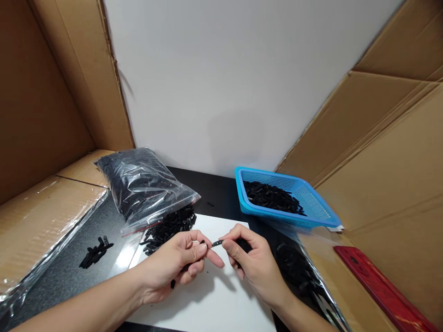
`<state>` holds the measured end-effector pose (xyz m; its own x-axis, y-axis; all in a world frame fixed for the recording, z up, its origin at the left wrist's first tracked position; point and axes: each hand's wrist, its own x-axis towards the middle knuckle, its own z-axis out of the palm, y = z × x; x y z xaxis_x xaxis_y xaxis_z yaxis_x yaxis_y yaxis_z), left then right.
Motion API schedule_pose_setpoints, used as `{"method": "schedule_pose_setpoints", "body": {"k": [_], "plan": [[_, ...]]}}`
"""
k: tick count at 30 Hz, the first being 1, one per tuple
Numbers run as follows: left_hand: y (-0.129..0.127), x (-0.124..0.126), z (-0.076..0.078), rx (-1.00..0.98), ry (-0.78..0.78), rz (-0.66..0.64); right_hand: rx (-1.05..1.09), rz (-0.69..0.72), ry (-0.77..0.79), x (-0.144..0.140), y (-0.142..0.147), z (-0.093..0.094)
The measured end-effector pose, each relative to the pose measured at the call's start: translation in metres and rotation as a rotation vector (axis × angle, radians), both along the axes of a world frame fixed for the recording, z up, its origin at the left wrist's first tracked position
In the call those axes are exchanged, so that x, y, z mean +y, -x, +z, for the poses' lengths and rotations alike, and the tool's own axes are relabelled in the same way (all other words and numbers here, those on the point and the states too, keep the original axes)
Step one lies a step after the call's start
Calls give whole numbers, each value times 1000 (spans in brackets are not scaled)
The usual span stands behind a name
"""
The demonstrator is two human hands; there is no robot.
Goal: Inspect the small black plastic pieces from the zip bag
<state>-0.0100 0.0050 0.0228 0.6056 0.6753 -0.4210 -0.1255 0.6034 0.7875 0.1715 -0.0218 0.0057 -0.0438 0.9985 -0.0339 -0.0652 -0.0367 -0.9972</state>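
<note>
Delicately, the right hand (254, 258) pinches a slim, flat black strip (217, 243) between thumb and fingertip, with a dark bunch (244, 245) tucked in its curled palm. The left hand (188, 258) is curled too, thumb pressed to fingers around dark bits (173, 284) — its fingertips sit right beside the strip's other end, though I cannot tell whether they touch it. Both are above a smooth white sheet (207, 311). Behind the left hand lies a loose heap of narrow black slivers (173, 227), beside a glossy, crinkled clear plastic bag (141, 184) bulging with dark contents. Farther right, a blue plastic basket (313, 201) — mesh-walled, rectangular — holds a jumble of similar pieces (273, 197)
</note>
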Motion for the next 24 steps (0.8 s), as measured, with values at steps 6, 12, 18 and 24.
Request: {"method": "schedule_pose_setpoints", "body": {"k": [6,12,18,24], "plan": [[0,2,4,68,-76,21,-5,0,17,0,1,2],[0,2,4,22,-94,24,-35,-9,-20,-2,1,0],[-1,0,5,23,-126,15,13,-29,-23,-2,2,4],[-2,0,3,88,-196,20,416,60,116,4,-3,7]]}}
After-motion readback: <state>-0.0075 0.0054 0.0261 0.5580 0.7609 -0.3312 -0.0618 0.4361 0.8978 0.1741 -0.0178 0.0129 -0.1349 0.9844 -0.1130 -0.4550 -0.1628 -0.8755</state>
